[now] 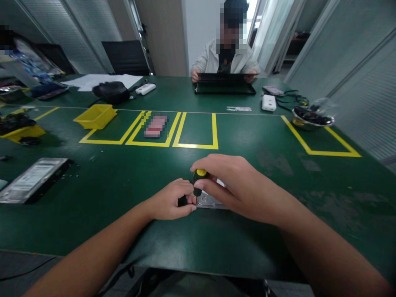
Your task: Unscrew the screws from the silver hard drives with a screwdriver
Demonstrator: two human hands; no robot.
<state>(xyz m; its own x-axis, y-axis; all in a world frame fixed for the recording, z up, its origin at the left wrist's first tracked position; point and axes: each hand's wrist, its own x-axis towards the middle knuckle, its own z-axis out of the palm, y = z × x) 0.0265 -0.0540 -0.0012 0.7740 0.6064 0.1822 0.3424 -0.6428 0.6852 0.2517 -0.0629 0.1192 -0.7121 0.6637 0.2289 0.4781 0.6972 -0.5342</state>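
In my right hand (238,185) is a screwdriver (198,178), black with a yellow cap, gripped from above by the handle. It stands almost upright, its shaft pointing down at the left corner of a silver hard drive (208,200) that lies flat on the table. Much of the drive is hidden beneath my right hand. My left hand (175,200) is closed at the drive's left edge, fingers curled and thumb beside the screwdriver's tip. Whether the tip sits in a screw is too small to tell.
Another hard drive (35,179) lies at the left on the green table (123,231), small bits beside it. Farther back are a yellow bin (96,116), a pink pixelated item (156,126) and a metal bowl (313,119) of dark parts. Across sits a person (210,60) holding a black frame (225,84).
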